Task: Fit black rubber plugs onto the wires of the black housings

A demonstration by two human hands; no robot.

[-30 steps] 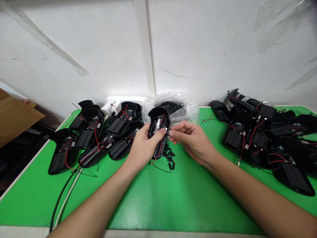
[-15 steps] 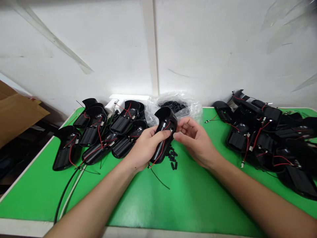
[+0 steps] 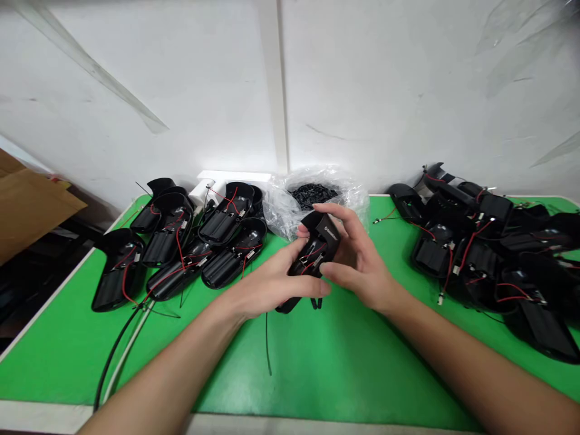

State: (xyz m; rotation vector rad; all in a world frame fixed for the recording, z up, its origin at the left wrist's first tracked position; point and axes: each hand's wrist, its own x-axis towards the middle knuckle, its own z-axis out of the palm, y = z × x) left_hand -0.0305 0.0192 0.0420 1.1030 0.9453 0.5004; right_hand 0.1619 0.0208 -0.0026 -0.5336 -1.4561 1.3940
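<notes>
A black plastic housing point(image 3: 327, 237) with red wires inside and white lettering on its side is held tilted above the table. My left hand point(image 3: 281, 281) is closed around its lower part, the thumb lying across the front. My right hand point(image 3: 367, 269) grips its upper right side, with the index finger at the top edge and the thumb against the side wall. A thin black wire point(image 3: 267, 344) hangs below. Small black pieces point(image 3: 316, 303) lie partly hidden under the housing. Behind it, a clear plastic bag point(image 3: 283, 208) contains many small black pieces point(image 3: 312, 194).
Similar wired housings point(image 3: 163, 244) are grouped on the left of the green table point(image 3: 344, 374); more housings point(image 3: 475, 254) are piled on the right. Black and white cables point(image 3: 118, 353) run over the front left edge. A cardboard box point(image 3: 38, 208) stands at far left, a white wall point(image 3: 362, 109) behind.
The housing has been turned so its lettered side shows, and tilted. My right hand has moved from beside it to grip its upper edge and side. My left thumb now lies lower.
</notes>
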